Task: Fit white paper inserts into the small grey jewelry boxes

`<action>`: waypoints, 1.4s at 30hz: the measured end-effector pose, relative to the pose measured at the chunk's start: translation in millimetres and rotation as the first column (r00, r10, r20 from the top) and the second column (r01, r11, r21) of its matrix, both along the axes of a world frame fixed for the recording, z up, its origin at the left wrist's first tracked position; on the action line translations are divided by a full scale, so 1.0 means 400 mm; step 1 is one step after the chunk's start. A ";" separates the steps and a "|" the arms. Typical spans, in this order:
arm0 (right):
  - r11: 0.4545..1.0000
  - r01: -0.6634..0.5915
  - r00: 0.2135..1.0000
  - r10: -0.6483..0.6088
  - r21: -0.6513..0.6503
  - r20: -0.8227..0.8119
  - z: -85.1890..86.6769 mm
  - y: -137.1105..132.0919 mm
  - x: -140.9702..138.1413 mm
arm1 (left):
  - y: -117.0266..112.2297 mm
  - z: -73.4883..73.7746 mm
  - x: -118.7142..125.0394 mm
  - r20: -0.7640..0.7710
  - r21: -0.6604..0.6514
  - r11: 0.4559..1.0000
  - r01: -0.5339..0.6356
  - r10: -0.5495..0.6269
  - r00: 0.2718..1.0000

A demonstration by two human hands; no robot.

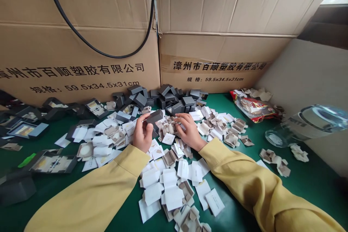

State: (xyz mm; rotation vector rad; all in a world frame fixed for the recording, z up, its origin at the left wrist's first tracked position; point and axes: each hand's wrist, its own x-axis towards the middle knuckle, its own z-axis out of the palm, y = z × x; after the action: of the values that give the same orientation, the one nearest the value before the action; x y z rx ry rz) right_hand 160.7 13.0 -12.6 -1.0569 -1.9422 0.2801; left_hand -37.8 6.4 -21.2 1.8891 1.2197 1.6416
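Many white inserts (172, 198) lie on the near bench (239, 214); left, an open box (72, 165) holds a printed panel (51, 161). Farther, the left hand (141, 136) clasps a dark box (154, 116), long axis roughly left-right; the right hand (189, 133) touches card pieces (167, 127), its grip unclear.

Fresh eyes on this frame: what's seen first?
First, the pale card pieces strewn over the middle of the green table, with dark boxes heaped behind them. Then yellow sleeves from both lower corners: left hand holding a dark box, right hand at the card pieces beside it. Big printed cartons wall off the back.
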 end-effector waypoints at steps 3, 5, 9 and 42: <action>0.998 -0.064 0.998 0.065 0.028 -0.013 0.025 -0.013 -0.002 | 0.004 -0.006 -0.002 0.139 -0.124 0.987 0.100 -0.083 0.987; 0.979 -0.201 0.978 0.199 0.029 0.064 0.042 -0.022 -0.007 | -0.002 -0.010 -0.001 0.061 -0.129 0.980 0.149 -0.142 0.988; 0.921 -0.385 0.899 0.388 -0.056 0.205 0.070 -0.027 -0.014 | -0.019 -0.013 0.002 -0.135 -0.096 0.977 0.190 -0.202 0.970; 0.967 -0.213 0.841 0.255 -0.140 0.477 0.204 0.380 -0.363 | -0.016 0.020 0.004 -0.120 -0.023 0.999 0.030 -0.033 0.992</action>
State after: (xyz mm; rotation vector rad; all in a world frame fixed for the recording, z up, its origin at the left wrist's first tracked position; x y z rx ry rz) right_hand 15.4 165.0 69.0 -1.0077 -2.5516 0.2397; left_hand -36.3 0.0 -13.0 2.0090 1.2417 1.5125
